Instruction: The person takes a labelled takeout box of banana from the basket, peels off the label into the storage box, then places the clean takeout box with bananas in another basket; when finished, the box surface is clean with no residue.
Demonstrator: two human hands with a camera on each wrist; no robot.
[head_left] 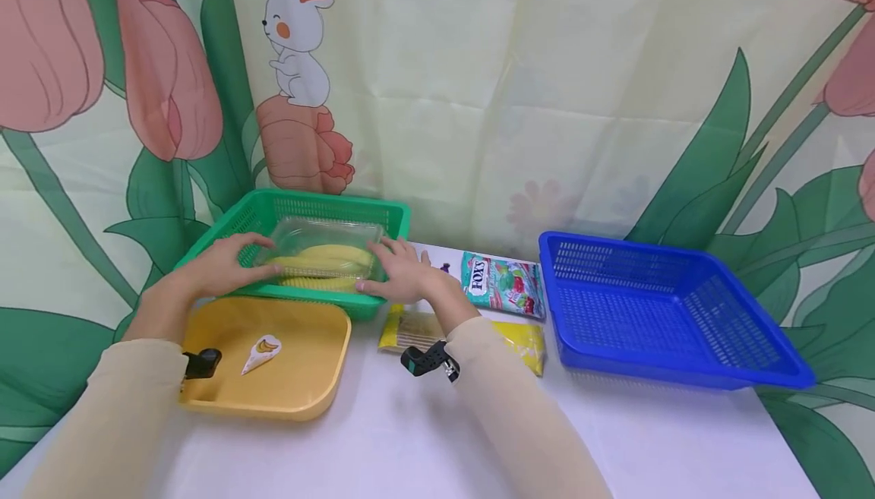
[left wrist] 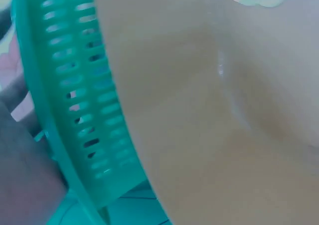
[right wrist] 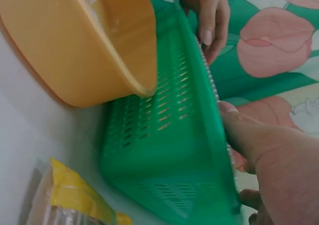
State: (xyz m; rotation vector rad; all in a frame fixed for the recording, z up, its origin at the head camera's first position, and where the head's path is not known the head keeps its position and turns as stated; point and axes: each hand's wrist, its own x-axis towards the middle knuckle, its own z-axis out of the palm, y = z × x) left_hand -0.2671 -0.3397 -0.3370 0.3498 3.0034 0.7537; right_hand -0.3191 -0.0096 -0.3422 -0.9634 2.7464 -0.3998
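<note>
Both hands' fingers (head_left: pixel 263 260) gripping clear container (head_left: pixel 321 252).

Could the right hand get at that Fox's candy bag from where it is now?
Probably yes. The right hand rests on the clear box in the green basket, and the candy bag lies uncovered just beside it with nothing between.

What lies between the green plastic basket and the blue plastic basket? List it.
Head view: a Fox's candy bag lies flat on the white table between green plastic basket and blue plastic basket, with yellow snack packets just nearer.
</note>
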